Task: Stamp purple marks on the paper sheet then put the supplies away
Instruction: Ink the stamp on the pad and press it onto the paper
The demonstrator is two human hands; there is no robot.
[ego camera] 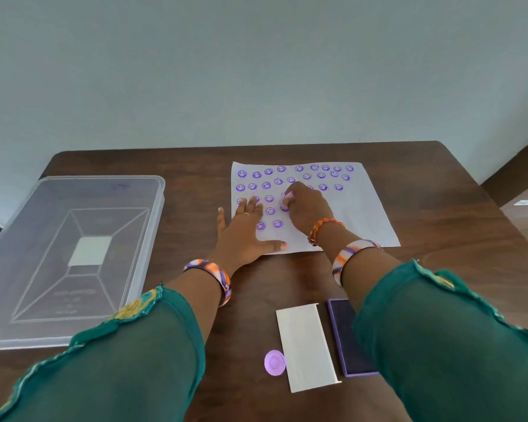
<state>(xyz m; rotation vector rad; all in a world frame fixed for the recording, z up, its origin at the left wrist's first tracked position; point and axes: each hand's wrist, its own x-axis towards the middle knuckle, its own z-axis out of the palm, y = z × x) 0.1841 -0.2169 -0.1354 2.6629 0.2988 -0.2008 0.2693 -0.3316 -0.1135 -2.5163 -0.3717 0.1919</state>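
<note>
A white paper sheet [363,214] lies on the brown table, its far and left parts covered with several round purple marks. My right hand [310,208] is shut on a small lilac stamp [285,202] whose lower end touches the sheet near its middle. My left hand [244,233] lies flat and open across the sheet's near left corner, fingers spread. Close to me sits the open purple ink pad [346,339], partly hidden by my right sleeve, with its clear lid [307,345] beside it. A round lilac stamp cap [275,362] lies left of the lid.
A large clear plastic storage box [19,269] with a lid on top stands at the left of the table. The dark wooden table [180,178] ends at a pale wall behind. Floor shows at the far right.
</note>
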